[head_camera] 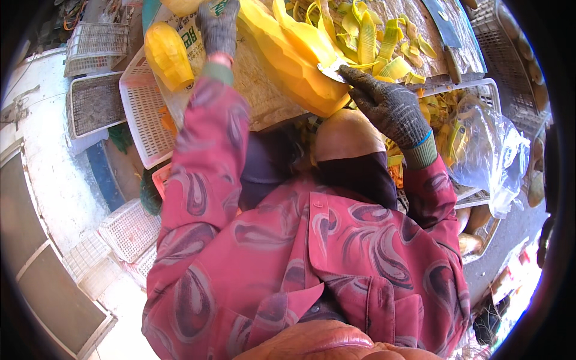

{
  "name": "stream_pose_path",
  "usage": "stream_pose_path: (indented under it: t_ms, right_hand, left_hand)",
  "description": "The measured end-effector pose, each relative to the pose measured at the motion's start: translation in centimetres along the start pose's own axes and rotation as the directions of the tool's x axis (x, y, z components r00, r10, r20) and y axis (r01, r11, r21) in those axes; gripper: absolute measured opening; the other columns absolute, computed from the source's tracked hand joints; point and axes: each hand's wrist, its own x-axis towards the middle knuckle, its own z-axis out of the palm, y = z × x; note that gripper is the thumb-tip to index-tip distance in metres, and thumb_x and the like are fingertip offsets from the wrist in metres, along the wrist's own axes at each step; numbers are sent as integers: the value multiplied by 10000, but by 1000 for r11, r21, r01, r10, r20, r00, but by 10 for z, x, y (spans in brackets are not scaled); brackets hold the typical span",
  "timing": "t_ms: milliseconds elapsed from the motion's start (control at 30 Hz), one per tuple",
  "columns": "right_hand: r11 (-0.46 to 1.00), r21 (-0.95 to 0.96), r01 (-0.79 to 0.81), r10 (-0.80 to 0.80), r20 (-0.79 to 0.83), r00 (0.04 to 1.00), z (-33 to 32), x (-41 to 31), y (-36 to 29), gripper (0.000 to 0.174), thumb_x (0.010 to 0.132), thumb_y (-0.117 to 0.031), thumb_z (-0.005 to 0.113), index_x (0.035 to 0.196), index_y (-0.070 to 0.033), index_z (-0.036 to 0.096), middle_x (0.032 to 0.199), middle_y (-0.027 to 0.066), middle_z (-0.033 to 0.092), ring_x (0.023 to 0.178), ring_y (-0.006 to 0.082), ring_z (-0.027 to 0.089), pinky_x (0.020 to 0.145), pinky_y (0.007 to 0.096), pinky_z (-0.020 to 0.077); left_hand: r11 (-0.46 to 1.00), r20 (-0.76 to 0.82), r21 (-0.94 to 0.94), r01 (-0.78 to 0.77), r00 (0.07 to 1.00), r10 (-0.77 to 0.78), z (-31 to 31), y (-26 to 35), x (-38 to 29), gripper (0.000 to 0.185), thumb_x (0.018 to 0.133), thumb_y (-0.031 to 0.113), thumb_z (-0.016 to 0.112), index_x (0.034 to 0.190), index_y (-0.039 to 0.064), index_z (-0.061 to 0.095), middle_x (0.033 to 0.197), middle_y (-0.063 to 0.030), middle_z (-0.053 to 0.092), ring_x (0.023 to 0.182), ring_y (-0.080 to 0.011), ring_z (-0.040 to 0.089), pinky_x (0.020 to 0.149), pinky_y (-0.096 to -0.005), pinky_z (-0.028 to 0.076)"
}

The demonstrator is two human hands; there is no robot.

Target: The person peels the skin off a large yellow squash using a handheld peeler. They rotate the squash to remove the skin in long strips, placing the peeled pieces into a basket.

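A long, peeled orange-yellow squash (292, 67) lies across the board in front of me, its rounded end towards my body. My right hand (391, 103), in a dark knit glove, grips a peeler (334, 71) whose metal part rests against the squash's right side. In a grey glove, my left hand (219, 24) is at the top, left of the squash, over the printed sheet; its fingers are partly cut off, so its hold is unclear. A shorter peeled squash piece (168, 56) lies left of that hand. Peel strips (366, 38) are heaped right of the long squash.
A cleaver (443, 27) lies at the board's right edge. White plastic crates (146, 108) stand at left, with more crates (130, 229) lower down. Below the board at right is a crate of peelings (443, 121) with a clear plastic bag (488, 148). Whole squashes (477, 220) sit lower right.
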Motion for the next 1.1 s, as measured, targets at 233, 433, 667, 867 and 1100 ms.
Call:
stream_pose_path:
  t_ms: [233, 433, 667, 867, 1100]
  right_hand:
    - [999, -49, -6, 6, -2, 1000, -4, 3, -7, 440, 973, -259, 703, 1408, -241, 641, 1050, 161, 749, 875, 330, 741, 753, 404, 584]
    - [999, -39, 8, -11, -88, 996, 3, -8, -1, 369, 953, -306, 708, 1321, -275, 692, 975, 104, 755, 853, 333, 730, 734, 415, 590]
    - [806, 484, -341, 426, -72, 902, -6, -91, 73, 399, 1053, -133, 592, 1429, 0, 588, 1366, 167, 676, 1288, 169, 616, 1089, 310, 468]
    - [960, 250, -125, 184, -227, 956, -1, -29, 39, 396, 1013, -195, 670, 1404, -142, 640, 1260, 110, 736, 1138, 180, 717, 954, 312, 558]
    - [994, -63, 87, -88, -9, 996, 1, 0, -13, 460, 973, -242, 693, 1427, -223, 621, 1056, 133, 746, 924, 308, 739, 795, 392, 583]
  left_hand:
    - [775, 245, 610, -163, 969, 12, 40, -40, 78, 489, 810, 399, 799, 1179, 83, 738, 1203, -222, 715, 1132, -377, 672, 977, -456, 531]
    - [832, 144, 539, -131, 988, 62, 51, -56, 77, 448, 809, 364, 800, 1136, 65, 737, 1114, -224, 735, 1058, -390, 693, 931, -460, 547]
    - [792, 117, 586, -173, 985, 129, 49, -56, 71, 396, 820, 368, 772, 1096, 85, 753, 1074, -228, 737, 1026, -395, 699, 920, -463, 551]
    - [773, 134, 601, -203, 979, 152, 67, -55, 82, 379, 819, 379, 759, 1071, 96, 765, 1059, -233, 738, 1016, -399, 701, 920, -467, 552]
    - [726, 141, 654, -211, 977, 157, 51, -55, 73, 384, 811, 398, 758, 1065, 110, 776, 1060, -230, 741, 1012, -395, 706, 925, -466, 554]
